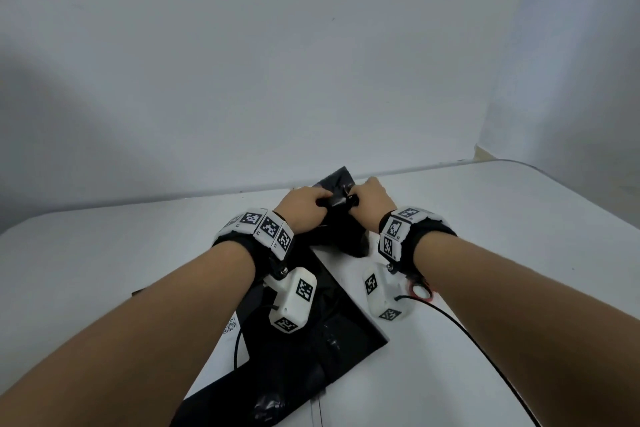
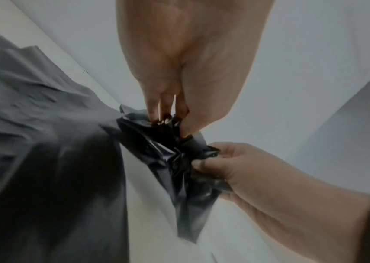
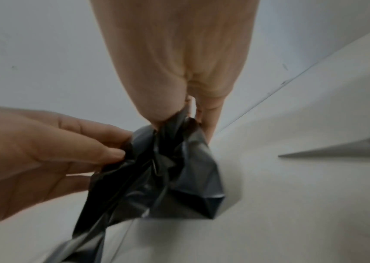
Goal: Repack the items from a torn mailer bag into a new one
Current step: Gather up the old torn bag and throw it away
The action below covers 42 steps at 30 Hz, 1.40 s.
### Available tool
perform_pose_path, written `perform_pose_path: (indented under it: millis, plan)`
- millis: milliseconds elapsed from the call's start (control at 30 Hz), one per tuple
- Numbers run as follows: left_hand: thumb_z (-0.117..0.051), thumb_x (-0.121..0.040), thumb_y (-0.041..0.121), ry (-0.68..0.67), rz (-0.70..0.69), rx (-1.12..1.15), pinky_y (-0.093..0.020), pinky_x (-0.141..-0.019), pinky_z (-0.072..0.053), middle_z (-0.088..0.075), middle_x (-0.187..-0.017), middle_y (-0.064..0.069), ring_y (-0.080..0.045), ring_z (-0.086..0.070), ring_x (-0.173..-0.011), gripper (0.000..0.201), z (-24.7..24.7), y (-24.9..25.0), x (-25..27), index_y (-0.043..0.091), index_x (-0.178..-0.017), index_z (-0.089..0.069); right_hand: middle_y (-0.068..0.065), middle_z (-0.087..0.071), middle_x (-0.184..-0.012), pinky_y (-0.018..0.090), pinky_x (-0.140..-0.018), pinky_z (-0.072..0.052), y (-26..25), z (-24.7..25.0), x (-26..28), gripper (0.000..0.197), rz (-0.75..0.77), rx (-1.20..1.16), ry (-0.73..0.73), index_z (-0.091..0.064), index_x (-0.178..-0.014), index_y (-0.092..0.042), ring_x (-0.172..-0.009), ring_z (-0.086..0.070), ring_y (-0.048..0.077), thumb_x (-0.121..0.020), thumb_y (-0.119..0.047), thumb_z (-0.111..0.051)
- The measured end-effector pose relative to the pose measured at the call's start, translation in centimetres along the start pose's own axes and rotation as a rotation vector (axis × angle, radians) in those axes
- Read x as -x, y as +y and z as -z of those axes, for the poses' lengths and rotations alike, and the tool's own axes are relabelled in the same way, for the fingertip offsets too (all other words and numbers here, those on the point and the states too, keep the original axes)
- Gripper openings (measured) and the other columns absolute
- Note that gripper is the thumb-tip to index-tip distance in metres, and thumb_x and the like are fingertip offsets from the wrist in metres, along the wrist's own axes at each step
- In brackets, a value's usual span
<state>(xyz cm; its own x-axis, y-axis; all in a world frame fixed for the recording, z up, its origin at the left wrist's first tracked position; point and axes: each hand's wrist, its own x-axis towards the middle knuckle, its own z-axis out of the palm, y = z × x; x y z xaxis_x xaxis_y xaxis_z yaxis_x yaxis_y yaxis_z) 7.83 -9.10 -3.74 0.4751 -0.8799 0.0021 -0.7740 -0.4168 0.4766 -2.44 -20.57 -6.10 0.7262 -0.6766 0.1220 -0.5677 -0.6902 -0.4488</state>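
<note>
A crumpled black mailer bag (image 1: 337, 200) is bunched up between both hands at the far middle of the white table (image 1: 502, 218). My left hand (image 1: 304, 201) pinches its gathered plastic from the left, fingertips dug into the folds (image 2: 170, 124). From the right, my right hand (image 1: 372, 198) grips the same bunch (image 3: 179, 119). The rest of this bag (image 3: 168, 178) hangs down to the table. A second black mailer (image 1: 329, 329) lies flat under my left forearm, nearer to me, and appears grey (image 2: 33, 142) in the left wrist view. What is inside either bag is hidden.
A white label with a QR code (image 1: 230, 326) lies by the flat mailer's left side. A small red ring (image 1: 420, 291) sits under my right wrist. A black cable (image 1: 485, 350) runs across the table at the right. A grey pointed bag corner (image 3: 348, 149) lies right of my right hand. A wall stands close behind.
</note>
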Motion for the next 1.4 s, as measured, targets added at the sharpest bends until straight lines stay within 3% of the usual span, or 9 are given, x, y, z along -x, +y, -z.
perform_pose_path:
  millis: [200, 333, 433, 700, 800, 933, 1033, 1167, 1400]
  plan:
    - [-0.054, -0.081, -0.001, 0.092, -0.016, 0.118, -0.021, -0.085, -0.041, -0.066, -0.117, -0.009, -0.025, -0.06, -0.11, 0.04, 0.7, 1.6, 0.6, 0.015, -0.116, -0.066, 0.017, -0.065, -0.105, 0.029, -0.073, -0.043, -1.3, 2.6, 1.9, 0.026, 0.095, -0.165, 0.086, -0.058, -0.106, 0.0, -0.099, -0.06, 0.031, -0.08, -0.004, -0.053]
    - [-0.053, -0.079, -0.002, 0.236, -0.026, 0.236, -0.028, -0.083, -0.045, -0.053, -0.116, -0.011, -0.029, -0.058, -0.103, 0.03, 1.2, 3.1, 1.4, 0.014, -0.103, -0.059, 0.011, -0.06, -0.118, 0.024, -0.082, -0.04, -1.7, 3.4, 3.5, 0.051, 0.185, -0.271, 0.014, -0.044, -0.13, -0.012, -0.108, -0.057, 0.025, -0.081, -0.006, -0.057]
    - [-0.052, -0.079, 0.0, 0.237, -0.066, 0.253, -0.027, -0.075, -0.042, -0.049, -0.114, -0.011, -0.027, -0.057, -0.095, 0.027, 1.7, 4.8, 2.4, 0.014, -0.102, -0.051, 0.013, -0.057, -0.116, 0.024, -0.083, -0.038, -1.7, 4.0, 4.3, 0.042, 0.22, -0.168, 0.004, -0.058, -0.121, -0.012, -0.109, -0.055, 0.027, -0.079, -0.006, -0.057]
    - [-0.058, -0.083, 0.008, 0.157, -0.174, 0.324, -0.018, -0.066, -0.043, -0.066, -0.107, 0.0, -0.018, -0.062, -0.088, 0.025, 1.8, 8.6, 5.9, 0.018, -0.106, -0.06, 0.013, -0.04, -0.119, 0.039, -0.085, -0.052, -0.1, 6.3, 8.5, 0.025, 0.09, -0.095, 0.122, -0.057, -0.109, -0.004, -0.092, -0.06, 0.033, -0.087, -0.009, -0.047]
    - [-0.056, -0.088, 0.012, 0.157, -0.212, 0.362, -0.018, -0.069, -0.05, -0.069, -0.104, 0.003, -0.013, -0.066, -0.09, 0.023, 1.6, 10.2, 7.6, 0.02, -0.108, -0.065, 0.013, -0.052, -0.113, 0.047, -0.075, -0.057, 1.2, 7.8, 10.1, 0.023, -0.026, -0.101, 0.177, -0.058, -0.101, -0.005, -0.082, -0.065, 0.036, -0.088, -0.02, -0.047]
    - [-0.048, -0.094, 0.017, 0.2, -0.209, 0.344, -0.011, -0.053, -0.039, -0.071, -0.096, 0.005, 0.001, -0.055, -0.06, 0.024, 0.5, 12.0, 8.7, 0.022, -0.108, -0.066, 0.016, -0.063, -0.104, 0.049, -0.075, -0.057, 4.4, 9.8, 13.3, 0.023, -0.195, -0.176, 0.27, -0.054, -0.106, -0.007, -0.085, -0.067, 0.038, -0.088, -0.017, -0.044]
    - [-0.045, -0.093, 0.016, 0.146, -0.232, 0.331, -0.012, -0.045, -0.037, -0.074, -0.1, 0.002, -0.006, -0.045, -0.048, 0.029, -2.0, 14.3, 8.9, 0.024, -0.112, -0.064, 0.016, -0.064, -0.107, 0.048, -0.076, -0.057, 7.4, 10.9, 16.3, 0.034, -0.268, -0.213, 0.339, -0.05, -0.118, -0.019, -0.087, -0.066, 0.039, -0.086, -0.012, -0.042]
    - [-0.046, -0.092, 0.012, 0.059, -0.357, 0.361, -0.02, -0.072, -0.046, -0.071, -0.111, -0.001, -0.02, -0.063, -0.08, 0.033, -6.4, 19.4, 9.1, 0.023, -0.118, -0.063, 0.01, -0.064, -0.107, 0.045, -0.079, -0.057, 11.5, 12.9, 20.5, 0.048, -0.342, -0.196, 0.422, -0.051, -0.117, -0.031, -0.089, -0.064, 0.034, -0.079, -0.006, -0.038]
    - [-0.047, -0.093, 0.007, -0.073, -0.662, 0.383, -0.019, -0.105, -0.032, -0.052, -0.138, 0.004, -0.014, -0.047, -0.129, 0.039, -13.4, 30.4, 11.7, 0.017, -0.129, -0.057, 0.019, -0.063, -0.107, 0.029, -0.068, -0.041, 22.1, 18.1, 30.4, 0.05, -0.628, -0.133, 0.717, -0.063, -0.11, -0.017, -0.093, -0.061, 0.036, -0.075, 0.006, -0.036]
